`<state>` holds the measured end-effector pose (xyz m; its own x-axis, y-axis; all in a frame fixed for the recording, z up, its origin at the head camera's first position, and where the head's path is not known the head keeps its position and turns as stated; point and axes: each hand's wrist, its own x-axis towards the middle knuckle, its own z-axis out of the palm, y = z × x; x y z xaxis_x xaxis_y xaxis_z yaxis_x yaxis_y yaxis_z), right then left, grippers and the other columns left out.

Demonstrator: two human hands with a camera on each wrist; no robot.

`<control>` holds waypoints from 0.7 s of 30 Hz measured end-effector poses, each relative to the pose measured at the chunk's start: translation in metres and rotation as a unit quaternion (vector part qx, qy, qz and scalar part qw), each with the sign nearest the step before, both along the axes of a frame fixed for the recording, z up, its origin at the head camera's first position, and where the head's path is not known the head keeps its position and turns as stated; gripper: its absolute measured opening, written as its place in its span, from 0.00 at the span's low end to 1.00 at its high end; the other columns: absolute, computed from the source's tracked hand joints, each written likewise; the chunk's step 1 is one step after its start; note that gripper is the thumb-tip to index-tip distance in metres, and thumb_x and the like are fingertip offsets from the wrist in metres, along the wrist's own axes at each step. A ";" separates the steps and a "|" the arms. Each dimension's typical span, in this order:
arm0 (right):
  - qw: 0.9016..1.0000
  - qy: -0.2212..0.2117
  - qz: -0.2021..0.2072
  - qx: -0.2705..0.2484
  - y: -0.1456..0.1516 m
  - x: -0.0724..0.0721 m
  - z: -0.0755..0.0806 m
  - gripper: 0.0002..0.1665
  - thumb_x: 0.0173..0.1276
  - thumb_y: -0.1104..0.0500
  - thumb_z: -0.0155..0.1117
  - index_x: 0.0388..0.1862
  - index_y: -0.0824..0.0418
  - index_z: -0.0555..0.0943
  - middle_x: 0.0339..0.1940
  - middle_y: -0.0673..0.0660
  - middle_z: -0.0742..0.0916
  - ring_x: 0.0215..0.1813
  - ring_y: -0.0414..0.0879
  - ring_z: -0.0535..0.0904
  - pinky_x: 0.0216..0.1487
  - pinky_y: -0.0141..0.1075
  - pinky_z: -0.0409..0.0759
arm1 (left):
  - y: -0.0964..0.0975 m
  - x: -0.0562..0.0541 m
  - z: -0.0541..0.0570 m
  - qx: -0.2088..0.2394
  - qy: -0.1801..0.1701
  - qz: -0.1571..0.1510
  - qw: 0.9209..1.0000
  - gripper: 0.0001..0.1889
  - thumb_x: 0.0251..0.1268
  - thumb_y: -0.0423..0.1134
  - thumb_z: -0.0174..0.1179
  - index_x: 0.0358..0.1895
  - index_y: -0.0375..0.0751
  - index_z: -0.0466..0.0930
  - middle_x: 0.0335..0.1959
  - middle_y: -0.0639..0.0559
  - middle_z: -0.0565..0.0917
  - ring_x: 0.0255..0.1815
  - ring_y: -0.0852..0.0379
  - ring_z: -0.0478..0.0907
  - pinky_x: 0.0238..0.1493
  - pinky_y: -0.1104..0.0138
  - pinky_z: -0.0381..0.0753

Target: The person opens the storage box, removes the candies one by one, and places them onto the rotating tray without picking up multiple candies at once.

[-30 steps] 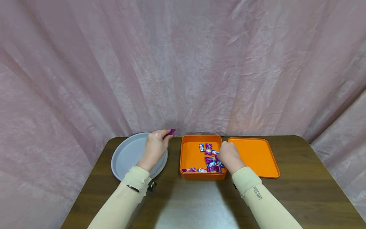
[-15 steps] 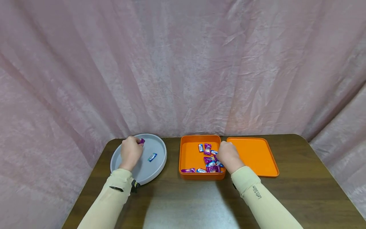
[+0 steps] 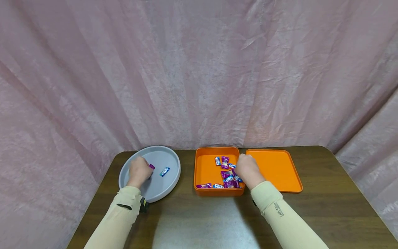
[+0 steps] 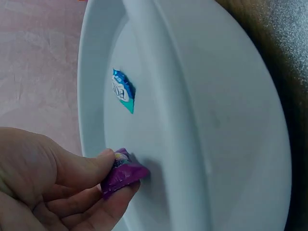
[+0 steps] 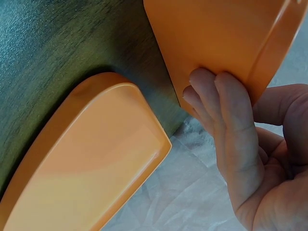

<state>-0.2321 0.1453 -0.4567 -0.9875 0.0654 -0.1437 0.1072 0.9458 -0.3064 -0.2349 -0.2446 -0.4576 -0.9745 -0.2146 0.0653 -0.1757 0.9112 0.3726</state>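
Note:
My left hand [image 3: 139, 171] pinches a purple wrapped candy [image 4: 122, 179] between thumb and fingers, low over the floor of a round grey tray [image 3: 155, 156]. On that floor, to the right of the hand, lies one blue-and-white wrapped candy [image 3: 164, 171]. With my right hand [image 3: 247, 169] I grip the right wall of an orange box [image 3: 205, 168]. In the right wrist view, several fingers [image 5: 237, 110] press flat on the wall's outside while the thumb goes over the rim, its tip hidden. Inside the box are several purple candies [image 3: 225, 162] and blue-and-white candies [image 3: 217, 161], mostly toward its right and front.
An orange lid [image 3: 276, 169] lies on the wooden table [image 3: 326, 193] just right of the box. A pink curtain [image 3: 199, 76] hangs close behind the table's back edge. Between the tray and the box runs a strip of bare wood.
My left hand has moved left and down over the tray with the purple candy. The blue-and-white candy in the tray came into view as the hand moved away. My right hand keeps its grip.

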 end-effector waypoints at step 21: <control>1.000 -0.006 -0.006 -0.013 -0.001 0.001 0.001 0.24 0.52 0.58 0.72 0.43 0.71 0.77 0.33 0.63 0.84 0.32 0.52 0.77 0.42 0.46 0.82 | -0.001 0.000 0.000 -0.049 -0.059 0.037 0.996 0.11 0.54 0.36 0.57 0.35 0.31 0.78 0.36 0.32 0.82 0.33 0.41 0.79 0.21 0.54 0.72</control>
<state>-0.2309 0.1440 -0.4554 -0.9849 0.0738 -0.1563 0.1223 0.9365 -0.3287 -0.2348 -0.2453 -0.4579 -0.9586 -0.2837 -0.0255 -0.2807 0.9254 0.2548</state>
